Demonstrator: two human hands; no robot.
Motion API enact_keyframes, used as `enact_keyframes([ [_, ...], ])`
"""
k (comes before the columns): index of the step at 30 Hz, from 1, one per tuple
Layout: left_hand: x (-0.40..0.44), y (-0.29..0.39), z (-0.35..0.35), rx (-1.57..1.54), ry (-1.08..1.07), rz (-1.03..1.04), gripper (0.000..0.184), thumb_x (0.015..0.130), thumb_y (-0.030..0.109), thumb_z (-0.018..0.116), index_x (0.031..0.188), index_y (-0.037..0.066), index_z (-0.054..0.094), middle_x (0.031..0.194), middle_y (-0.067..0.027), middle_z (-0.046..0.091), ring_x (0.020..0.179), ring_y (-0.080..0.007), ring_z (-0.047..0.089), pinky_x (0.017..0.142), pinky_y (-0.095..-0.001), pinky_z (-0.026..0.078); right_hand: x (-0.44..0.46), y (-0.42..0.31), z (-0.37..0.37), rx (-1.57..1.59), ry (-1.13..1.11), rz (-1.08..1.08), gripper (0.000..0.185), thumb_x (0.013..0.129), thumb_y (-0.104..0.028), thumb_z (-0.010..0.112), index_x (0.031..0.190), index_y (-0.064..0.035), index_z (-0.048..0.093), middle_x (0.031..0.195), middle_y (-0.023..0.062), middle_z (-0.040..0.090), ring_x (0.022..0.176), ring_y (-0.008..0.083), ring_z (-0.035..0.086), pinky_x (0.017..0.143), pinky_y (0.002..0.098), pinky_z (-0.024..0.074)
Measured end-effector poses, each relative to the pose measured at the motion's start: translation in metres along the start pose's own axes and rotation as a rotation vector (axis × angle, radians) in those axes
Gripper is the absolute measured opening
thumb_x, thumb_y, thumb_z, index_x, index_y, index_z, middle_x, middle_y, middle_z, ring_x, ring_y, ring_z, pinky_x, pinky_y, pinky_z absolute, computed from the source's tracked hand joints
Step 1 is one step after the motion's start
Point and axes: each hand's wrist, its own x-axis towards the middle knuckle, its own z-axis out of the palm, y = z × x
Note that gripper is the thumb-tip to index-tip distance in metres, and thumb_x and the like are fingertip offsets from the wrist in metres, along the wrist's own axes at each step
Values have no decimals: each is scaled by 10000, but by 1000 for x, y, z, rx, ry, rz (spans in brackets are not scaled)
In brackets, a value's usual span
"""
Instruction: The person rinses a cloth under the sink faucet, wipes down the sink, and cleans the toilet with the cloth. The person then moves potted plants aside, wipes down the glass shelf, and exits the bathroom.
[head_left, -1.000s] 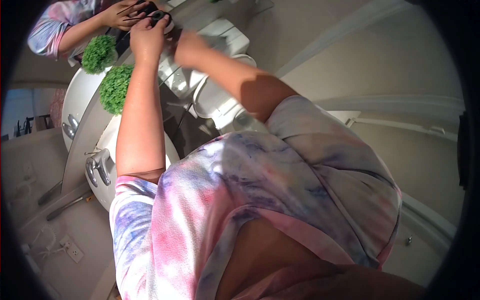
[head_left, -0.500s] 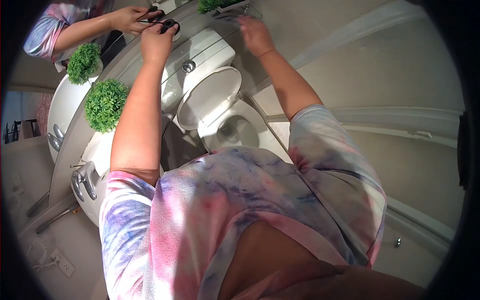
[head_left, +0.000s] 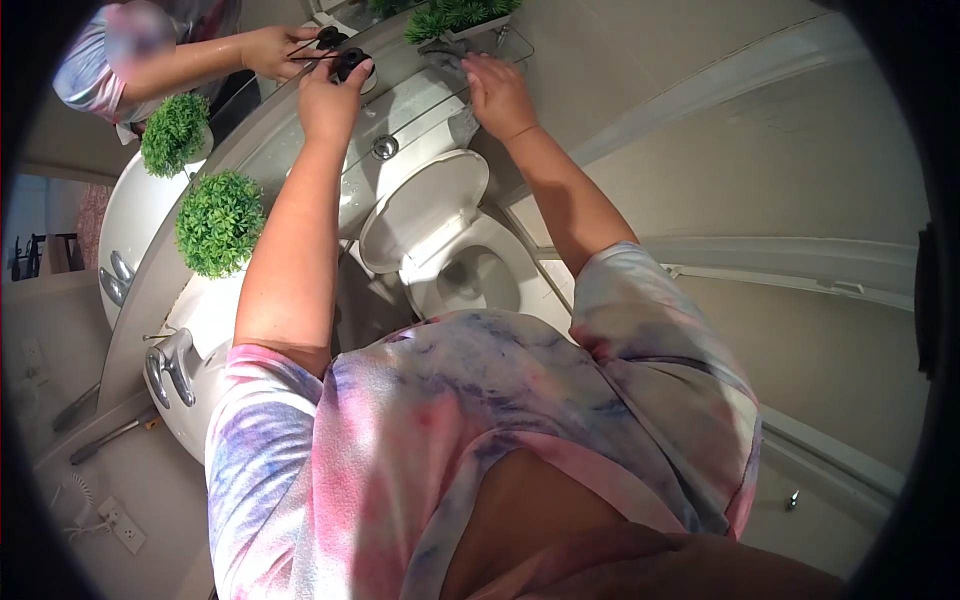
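My left hand (head_left: 328,105) is closed around a small container with a round black top (head_left: 352,65), at the mirror end of the glass shelf (head_left: 405,125). Thin dark sticks show beside that top; the container's lower part is hidden. Over the other end of the shelf, my right hand (head_left: 502,100) presses a grey cloth (head_left: 445,55) with its fingers. Part of the cloth hangs below the hand. A green plant in a pale planter (head_left: 462,18) sits just beyond my right fingertips.
Below the shelf stands a toilet with its lid (head_left: 425,212) raised. A round green plant (head_left: 220,222) stands on the left, near the sink faucet (head_left: 172,368). The mirror (head_left: 75,340) runs along the left side, and a wall (head_left: 720,160) is on the right.
My right hand has moved a little left and down along the shelf with the grey cloth, closer to my left hand. The left hand keeps its hold; the whole view has shifted slightly.
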Motion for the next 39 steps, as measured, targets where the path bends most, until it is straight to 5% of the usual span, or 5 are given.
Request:
enact_keyframes([
  [12,-153,16,-178,108,62,760,536,763,66,700,1262,81,503,1257,-159,481,1144,-297,485,1044,-412,336,14,62,12,-171,9,347,303,899,-184,500,1074,-4,669,1161,178,639,1120,328,575,1002,410,420],
  [20,-157,-87,-193,-135,201,-155,1102,644,223,888,1431,-52,168,1424,-247,304,1331,-329,319,1117,-425,237,-4,22,17,-190,-90,227,355,925,-182,416,1108,19,644,1259,188,581,1224,335,497,1053,460,346],
  [26,-145,-90,-183,-212,107,-48,1185,578,260,913,1439,-34,154,1364,-260,406,1250,-335,449,1080,-402,322,35,29,3,-665,-557,242,364,925,-169,383,1066,47,639,1232,211,580,1255,360,447,1099,448,290],
  [34,-129,-120,-167,175,153,-127,1181,530,371,901,1448,102,208,1324,-167,500,1225,-341,493,1029,-423,372,10,14,19,-299,-250,267,406,926,-198,390,1161,63,593,1298,208,537,1262,362,444,1110,449,282],
  [39,-128,-139,-162,200,103,35,791,613,478,842,1229,59,578,1264,-119,561,1286,-284,401,1120,-449,204,43,70,21,-430,-375,464,401,928,-199,367,1182,-15,616,1282,178,568,1223,342,495,1032,467,381],
])
